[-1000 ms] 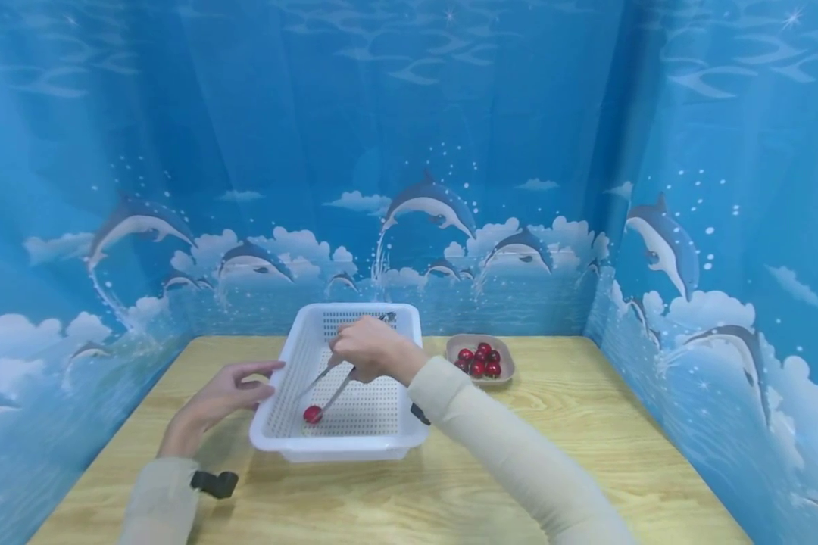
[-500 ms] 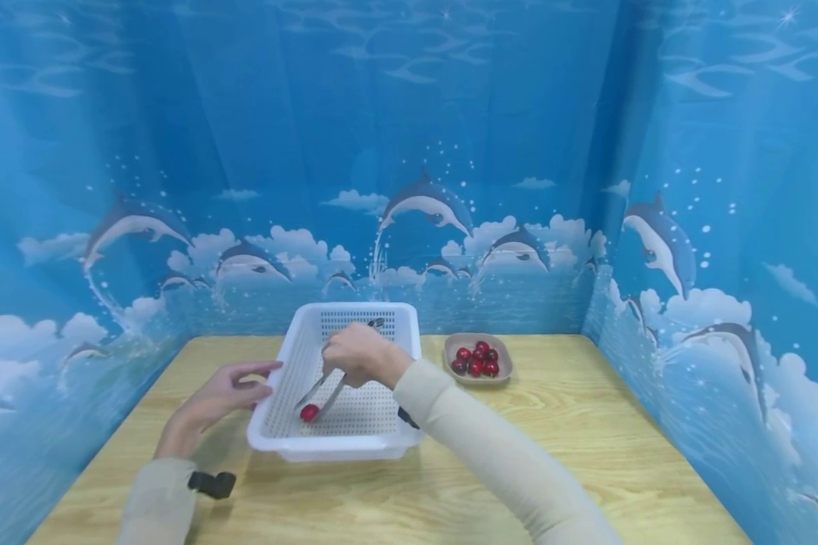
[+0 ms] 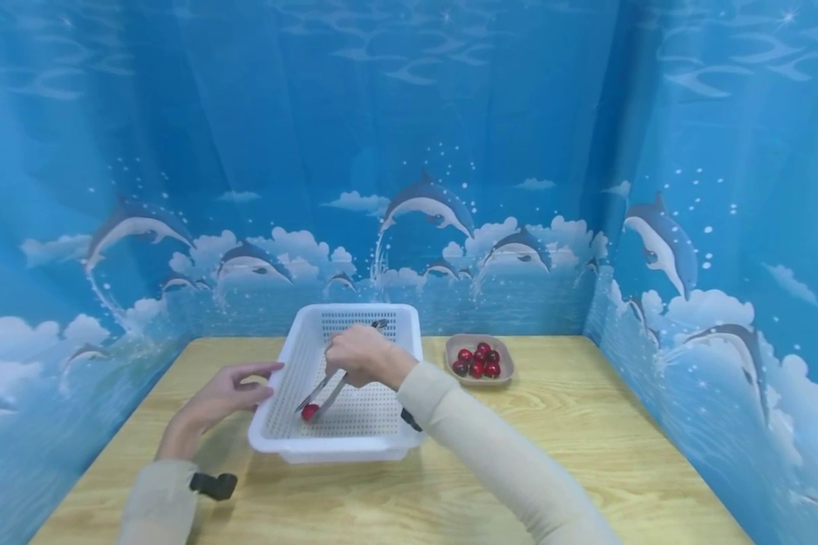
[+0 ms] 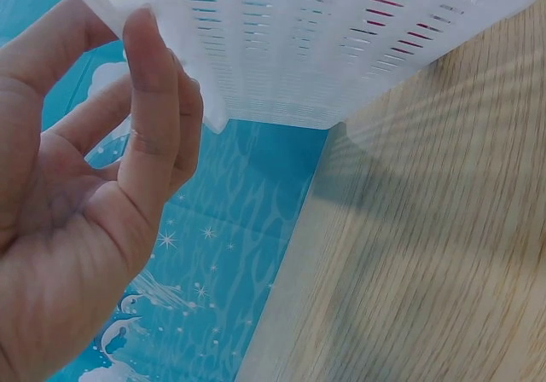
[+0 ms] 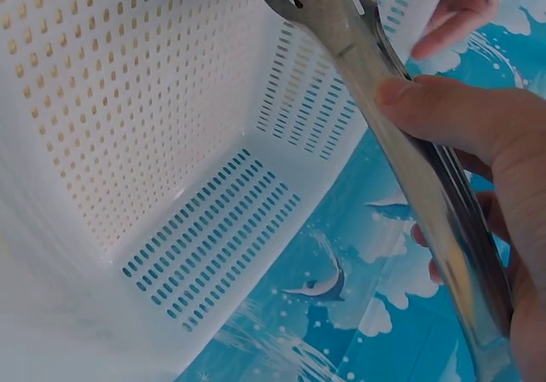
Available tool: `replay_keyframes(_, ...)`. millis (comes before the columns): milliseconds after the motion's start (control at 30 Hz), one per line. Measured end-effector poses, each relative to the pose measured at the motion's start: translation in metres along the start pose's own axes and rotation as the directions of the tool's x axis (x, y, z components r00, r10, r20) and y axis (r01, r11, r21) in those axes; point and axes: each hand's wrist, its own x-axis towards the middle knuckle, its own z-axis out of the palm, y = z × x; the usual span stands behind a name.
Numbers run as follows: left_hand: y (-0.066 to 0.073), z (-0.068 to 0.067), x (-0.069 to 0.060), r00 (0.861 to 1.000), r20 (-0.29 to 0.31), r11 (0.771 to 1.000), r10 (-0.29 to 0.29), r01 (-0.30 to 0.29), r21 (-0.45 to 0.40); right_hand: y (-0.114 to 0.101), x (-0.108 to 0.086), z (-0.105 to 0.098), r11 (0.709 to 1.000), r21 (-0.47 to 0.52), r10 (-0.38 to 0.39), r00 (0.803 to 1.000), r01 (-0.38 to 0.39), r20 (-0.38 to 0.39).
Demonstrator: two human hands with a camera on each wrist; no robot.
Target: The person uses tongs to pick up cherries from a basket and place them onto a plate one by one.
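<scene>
A white perforated plastic basket [image 3: 337, 448] stands on the wooden table. My left hand [image 3: 220, 393] holds its left rim between thumb and fingers, as the left wrist view also shows. Inside the basket, my right hand [image 3: 363, 354] grips a pair of metal tongs [image 5: 414, 169] with slotted tips, thumb on one arm. In the head view the tips are low, on either side of one red cherry [image 3: 310, 412] near the basket's front left. How firmly they pinch it I cannot tell. In the right wrist view only specks of red show through the slots.
To the right of the basket, a small beige dish [image 3: 508, 374] holds several dark red cherries [image 3: 477, 369]. The table [image 3: 586, 439] extends to the right and front. A blue curtain [image 3: 409, 151] printed with dolphins hangs behind and at both sides.
The tongs' arms have come closer together around the cherry. My right hand has shifted slightly left and down. My left hand stays at the basket's rim.
</scene>
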Motion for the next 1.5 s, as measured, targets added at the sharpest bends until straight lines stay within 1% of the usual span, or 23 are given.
replay_keyframes(167,0.001,0.0,0.0,1.0,-0.004,1.0,0.001,-0.001,-0.004,0.005,-0.004,-0.002,1.0,0.014,0.014,1.0,-0.014,-0.027)
replay_keyframes(300,0.0,0.0,0.0,1.0,-0.005,1.0,-0.001,0.001,-0.003,0.004,-0.002,0.0,1.0,0.017,0.01,1.0,-0.01,-0.02)
replay_keyframes(500,0.001,0.001,0.001,1.0,-0.002,1.0,-0.019,0.019,-0.003,-0.001,0.004,0.005,1.0,0.018,0.02,1.0,-0.021,0.021)
replay_keyframes(633,0.002,0.0,0.001,1.0,0.001,1.0,-0.015,0.015,0.0,-0.004,0.01,0.006,0.999,0.014,0.038,0.998,-0.038,0.049)
replay_keyframes(767,0.001,0.0,0.001,1.0,0.003,1.0,-0.009,0.009,-0.006,-0.007,0.012,0.005,0.999,0.001,0.042,0.998,-0.042,0.04)
replay_keyframes(900,0.001,0.0,0.001,1.0,0.005,1.0,-0.004,0.004,-0.004,-0.007,0.011,0.005,0.999,-0.002,0.037,0.999,-0.037,0.028)
replay_keyframes(1133,-0.001,0.0,0.001,1.0,0.003,1.0,-0.013,0.013,0.003,-0.003,0.004,0.003,0.999,0.026,0.03,1.0,-0.03,0.007)
replay_keyframes(1300,-0.001,0.0,0.001,1.0,0.002,1.0,-0.015,0.015,0.002,-0.004,0.005,0.006,0.998,0.038,0.044,0.999,-0.044,0.011)
replay_keyframes(1500,0.0,0.0,0.001,1.0,0.009,1.0,-0.021,0.021,-0.001,-0.007,0.011,0.008,0.998,0.033,0.054,0.997,-0.056,0.053)
